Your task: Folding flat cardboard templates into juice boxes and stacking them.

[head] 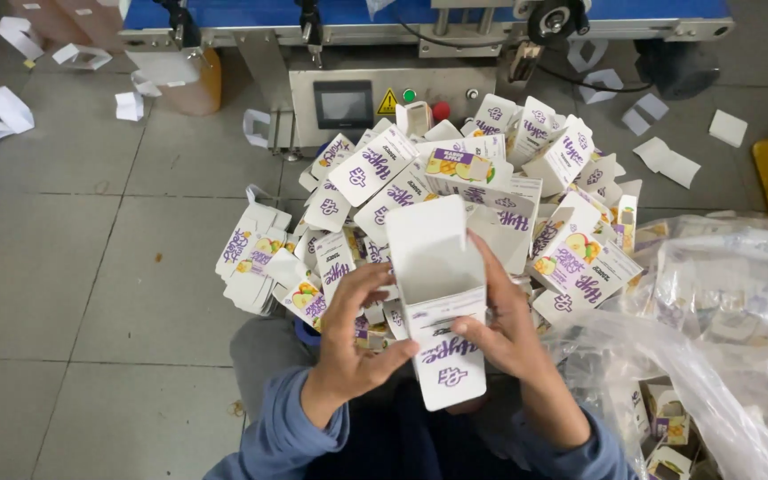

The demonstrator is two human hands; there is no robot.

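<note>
Both hands hold one small white box (442, 311) in the middle. The left hand (353, 333) pinches its nine o'clock side, the right hand (504, 320) its three o'clock side. The top flap stands open, maybe being shaped. Next, careful fingers fold it. More boxes in a pile (455, 196) lie at twelve o'clock.

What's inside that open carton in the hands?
The carton shows only bare white inner walls, with nothing seen inside. Its lower depth is hidden by its front wall and the fingers.

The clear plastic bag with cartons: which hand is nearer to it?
Right. The right hand grips the open white carton beside the clear plastic bag; the left hand holds the carton's far side.
</note>
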